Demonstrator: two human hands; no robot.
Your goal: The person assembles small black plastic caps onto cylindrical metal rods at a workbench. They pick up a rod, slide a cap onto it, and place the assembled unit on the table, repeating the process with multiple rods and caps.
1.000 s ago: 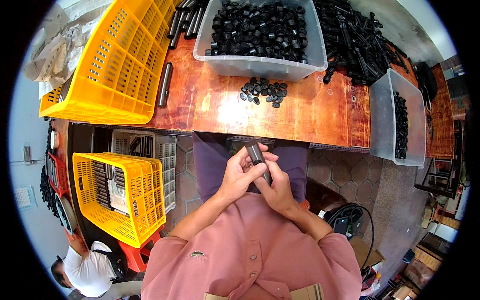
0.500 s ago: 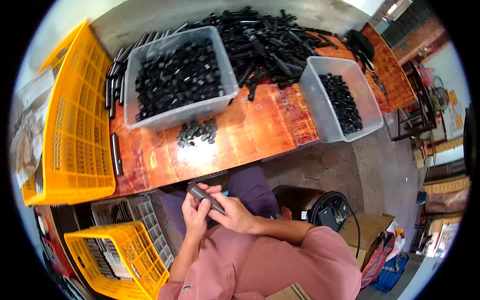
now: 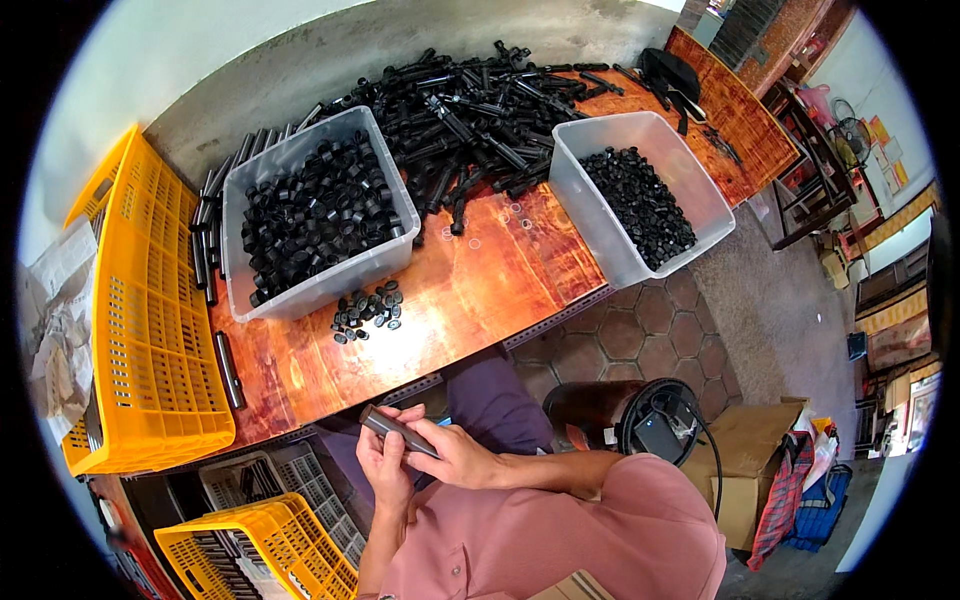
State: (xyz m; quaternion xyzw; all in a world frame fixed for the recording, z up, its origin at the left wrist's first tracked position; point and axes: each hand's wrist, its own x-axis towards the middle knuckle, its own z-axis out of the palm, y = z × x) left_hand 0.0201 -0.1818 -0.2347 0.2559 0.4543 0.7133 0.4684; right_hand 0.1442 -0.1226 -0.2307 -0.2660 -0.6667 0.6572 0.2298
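Both my hands hold one dark cylindrical tube (image 3: 392, 428) above my lap, just in front of the table's near edge. My left hand (image 3: 384, 468) grips its left part from below, with the thumb along its side. Fingers of my right hand (image 3: 458, 453) close round the right end and hide it. Beyond them on the table, a small pile of black caps (image 3: 368, 312) lies before a translucent bin (image 3: 400, 250) full of short black cylindrical pieces (image 3: 320, 205). A second translucent bin (image 3: 720, 190) to the right contains smaller black parts (image 3: 640, 205).
A large heap of black tubular parts (image 3: 480, 120) covers the table's back. A yellow crate (image 3: 160, 330) stands at left; another yellow crate (image 3: 300, 545) with dark tubes sits below. A single black tube (image 3: 228, 370) lies near the left edge. A dark round bin (image 3: 600, 415) stands right of my legs.
The view has shifted, so the table and bins appear lower and more to the left. Both hands keep hold of the tube, which now lies at a flatter angle.
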